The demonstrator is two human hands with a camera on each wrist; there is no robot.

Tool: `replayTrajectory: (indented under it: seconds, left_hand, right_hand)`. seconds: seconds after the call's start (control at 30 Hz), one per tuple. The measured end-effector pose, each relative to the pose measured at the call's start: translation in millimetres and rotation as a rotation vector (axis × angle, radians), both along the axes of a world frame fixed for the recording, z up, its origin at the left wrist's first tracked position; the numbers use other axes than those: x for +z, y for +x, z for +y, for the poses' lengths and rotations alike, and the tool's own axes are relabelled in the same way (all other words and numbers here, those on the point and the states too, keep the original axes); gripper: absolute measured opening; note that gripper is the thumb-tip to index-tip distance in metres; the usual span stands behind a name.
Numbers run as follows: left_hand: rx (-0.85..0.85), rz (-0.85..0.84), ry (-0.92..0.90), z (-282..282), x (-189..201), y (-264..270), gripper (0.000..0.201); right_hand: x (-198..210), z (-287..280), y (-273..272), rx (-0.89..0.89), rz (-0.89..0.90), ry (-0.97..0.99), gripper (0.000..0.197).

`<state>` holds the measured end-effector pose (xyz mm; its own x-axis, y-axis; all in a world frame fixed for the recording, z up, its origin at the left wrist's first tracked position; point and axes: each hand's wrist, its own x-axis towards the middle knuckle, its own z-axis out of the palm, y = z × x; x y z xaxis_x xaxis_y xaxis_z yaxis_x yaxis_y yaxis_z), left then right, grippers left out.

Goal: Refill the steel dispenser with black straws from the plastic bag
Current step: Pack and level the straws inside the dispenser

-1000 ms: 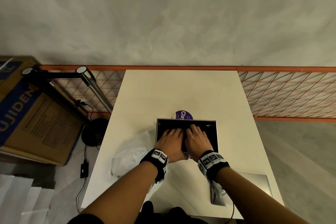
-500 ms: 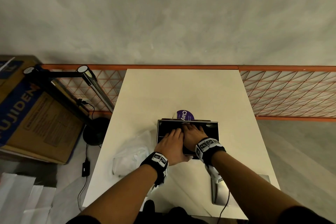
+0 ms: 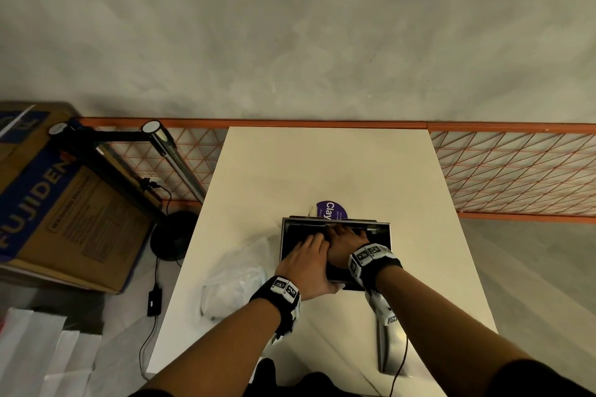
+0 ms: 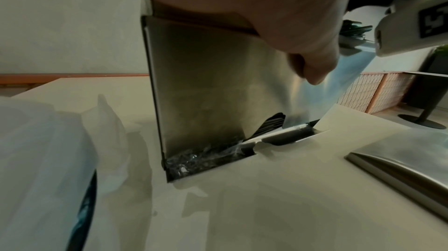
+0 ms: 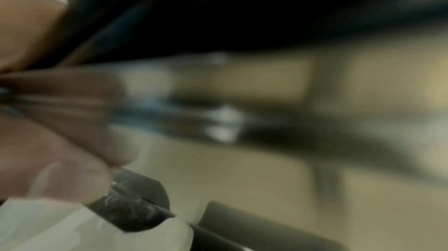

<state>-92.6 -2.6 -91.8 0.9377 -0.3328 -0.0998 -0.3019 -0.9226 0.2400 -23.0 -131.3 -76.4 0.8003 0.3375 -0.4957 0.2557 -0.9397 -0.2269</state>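
Both my hands, left (image 3: 304,263) and right (image 3: 345,243), lie flat on light, slippery straws (image 3: 292,243) inside the dispenser (image 3: 383,235); best gathered mid-bundle.

cardboard box (image 3: 48,203), black lamp stand (image 3: 174,235), purple sticker (image 3: 332,210), orange mesh fence (image 3: 516,171)

Bare forearms, black wristbands (image 3: 280,295) with white coded tags, white wrist-camera mounts (image 3: 383,309), dark sleeves
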Motion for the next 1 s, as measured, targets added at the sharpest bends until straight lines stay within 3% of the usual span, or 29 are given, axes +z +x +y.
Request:
replayTrajectory:
  seconds: [0.47, 0.6, 0.7, 0.87, 1.0]
  left_hand:
    - [-0.044, -0.034, -0.032, 1.0, 1.3, 1.6, 0.084]
    - [-0.056, -0.111, -0.046, 2.3, 3.9, 0.8, 0.085]
    - [-0.06, -0.162, -0.029, 3.6, 4.2, 2.5, 0.093]
    - [-0.003, -0.053, 0.046, 0.0, 3.0, 1.1, 0.122]
    - [0.013, -0.061, 0.082, -1.7, 0.8, -3.6, 0.126]
  right_hand:
    - [-4.4, -5.0, 6.1, -0.003, 0.02, 0.001, 0.064]
    - [-0.3, -4.9, 6.9, 0.011, 0.023, -0.016, 0.06]
    - [2.5, -6.5, 5.1, 0.029, 0.006, -0.021, 0.056]
    - [5.4, -13.1, -8.1, 0.082, -0.111, 0.021, 0.057]
    - [10.3, -21.1, -14.6, 0.149, -0.121, 0.021, 0.067]
